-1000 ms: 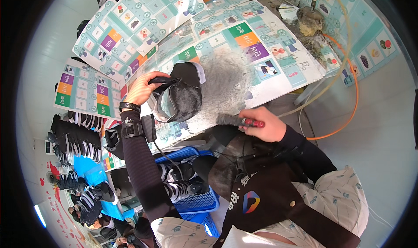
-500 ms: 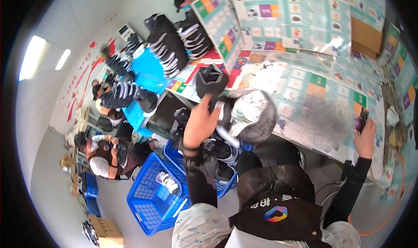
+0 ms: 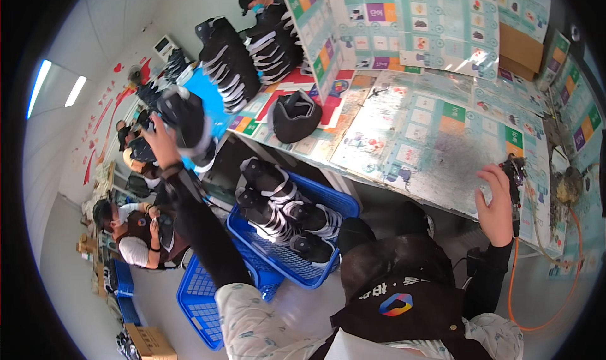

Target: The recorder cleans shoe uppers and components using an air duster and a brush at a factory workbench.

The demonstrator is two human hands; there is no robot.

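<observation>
My left hand (image 3: pixel 163 143) is stretched out to the far left, its fingers against a dark cap (image 3: pixel 188 121) with a whitish brim edge, blurred by motion. The cap appears to be in its grip; part of the hold is hidden. A black cap (image 3: pixel 295 117) sits alone on the table's left part. Over the table's right front edge my right hand (image 3: pixel 495 202) hangs with fingers apart, holding nothing. Just beside its fingertips is a small dark tool (image 3: pixel 514 174), its details too small to make out.
Tall stacks of black caps (image 3: pixel 227 63) stand at the back left. Below the table, a blue basket (image 3: pixel 303 271) holds several black-and-white caps, overlapping another blue basket (image 3: pixel 201 309). An orange hose (image 3: pixel 512 297) curves at right. A seated person (image 3: pixel 142 227) works at left. Printed boards (image 3: pixel 448 28) fence the table.
My left hand has swung from the table's front edge to the far left, taking the cap with it. My right hand has come off the tool, fingers now spread.
</observation>
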